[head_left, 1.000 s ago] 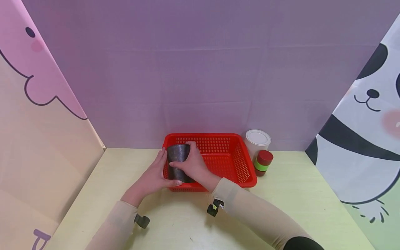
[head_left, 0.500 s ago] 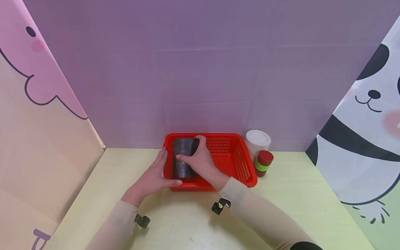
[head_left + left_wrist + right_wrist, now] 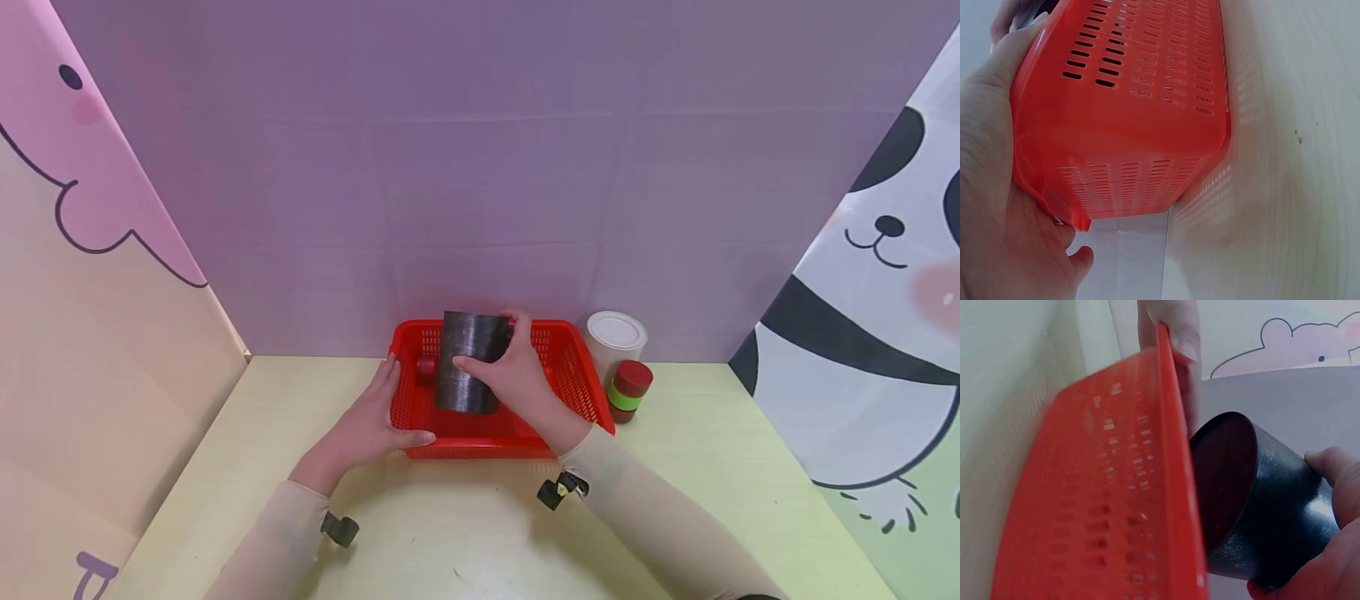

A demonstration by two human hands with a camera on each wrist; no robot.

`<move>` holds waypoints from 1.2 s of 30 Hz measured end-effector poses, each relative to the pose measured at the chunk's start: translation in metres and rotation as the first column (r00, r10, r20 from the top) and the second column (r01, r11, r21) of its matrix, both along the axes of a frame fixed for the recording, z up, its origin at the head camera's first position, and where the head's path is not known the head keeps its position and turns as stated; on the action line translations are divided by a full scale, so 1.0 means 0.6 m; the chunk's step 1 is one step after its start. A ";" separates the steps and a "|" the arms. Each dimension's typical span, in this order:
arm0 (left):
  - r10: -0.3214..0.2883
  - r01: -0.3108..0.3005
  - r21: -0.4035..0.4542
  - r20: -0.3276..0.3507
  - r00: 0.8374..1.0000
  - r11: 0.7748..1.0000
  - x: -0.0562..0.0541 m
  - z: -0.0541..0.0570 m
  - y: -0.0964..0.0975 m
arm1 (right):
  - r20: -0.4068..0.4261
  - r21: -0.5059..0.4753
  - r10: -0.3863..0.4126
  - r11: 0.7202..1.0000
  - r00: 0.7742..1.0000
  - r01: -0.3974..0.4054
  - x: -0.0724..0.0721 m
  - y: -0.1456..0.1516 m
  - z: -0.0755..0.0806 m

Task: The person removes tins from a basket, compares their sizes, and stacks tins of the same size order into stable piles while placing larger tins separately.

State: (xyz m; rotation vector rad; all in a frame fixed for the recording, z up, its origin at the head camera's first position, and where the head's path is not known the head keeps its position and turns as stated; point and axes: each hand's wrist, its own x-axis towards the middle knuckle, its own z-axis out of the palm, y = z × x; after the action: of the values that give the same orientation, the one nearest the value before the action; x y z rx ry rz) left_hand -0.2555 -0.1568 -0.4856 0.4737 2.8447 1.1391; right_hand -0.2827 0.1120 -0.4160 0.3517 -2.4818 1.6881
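Note:
My right hand (image 3: 521, 379) grips a dark metal can (image 3: 468, 375) round its side, thumb on the near face. The can is tilted and overlaps the red plastic basket (image 3: 487, 447) in the head view. In the right wrist view the can (image 3: 1279, 506) shows its round, dark reddish lower end above the basket's rim (image 3: 1179, 450). My left hand (image 3: 367, 425) holds the basket's front left corner, thumb over the front rim and fingers along the left rim. A small red cylindrical thing (image 3: 426, 371) lies inside the basket, partly hidden behind the can.
A white-lidded canister (image 3: 617, 333) stands close to the basket's right side. In front of it is a small jar (image 3: 630, 387) with a red lid and a green band. A purple cloth (image 3: 480, 167) hangs behind the pale table (image 3: 420, 533).
My right hand has carried the can right and upward from the basket's left end, tilting it. The small red thing has come into view. My left hand stays on the basket's corner.

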 end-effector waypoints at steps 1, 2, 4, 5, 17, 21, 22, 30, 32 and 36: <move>0.000 0.000 0.002 0.000 1.000 1.000 0.000 0.000 0.000 | -0.005 0.002 -0.005 1.000 1.000 0.005 -0.001 0.007 0.003; 0.000 0.000 0.005 0.000 1.000 1.000 -0.001 0.000 0.001 | -0.007 0.001 -0.011 1.000 1.000 0.011 0.000 0.014 0.007; 0.000 0.000 0.010 0.002 1.000 1.000 -0.001 0.000 0.001 | -0.008 -0.001 -0.022 1.000 1.000 0.022 -0.001 0.029 0.015; 0.000 0.000 0.012 0.002 1.000 1.000 -0.002 0.001 0.002 | -0.007 0.001 -0.032 0.999 0.999 0.032 -0.001 0.036 0.020; -0.010 0.010 -0.003 0.005 1.000 1.000 -0.004 0.002 0.001 | -0.073 -0.022 -0.116 0.993 0.991 0.115 0.003 0.143 0.052; -0.005 0.005 0.000 0.004 1.000 1.000 -0.005 0.000 -0.003 | -0.095 -0.051 -0.127 0.991 0.987 0.123 0.005 0.174 0.066; -0.003 0.003 0.000 0.005 1.000 1.000 -0.006 -0.001 -0.004 | -0.098 -0.059 -0.130 0.990 0.987 0.124 0.006 0.181 0.069; -0.006 0.006 0.016 0.008 1.000 1.000 -0.009 -0.003 -0.004 | -0.154 -0.074 -0.144 0.988 0.978 0.134 0.004 0.226 0.066; -0.006 0.006 0.017 0.008 1.000 1.000 -0.009 -0.003 -0.004 | -0.174 -0.054 -0.151 0.988 0.973 0.144 0.004 0.236 0.063; -0.005 0.005 0.017 0.009 1.000 1.000 -0.008 -0.004 -0.004 | -0.219 -0.002 -0.173 0.984 0.960 0.177 0.004 0.257 0.059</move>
State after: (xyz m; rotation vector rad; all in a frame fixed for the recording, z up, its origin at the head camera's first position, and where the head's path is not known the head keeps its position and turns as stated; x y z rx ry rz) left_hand -0.2602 -0.1594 -0.4882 0.4752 2.8266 1.1618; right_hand -0.2803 0.2661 -0.3804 0.2924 -2.2955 1.4752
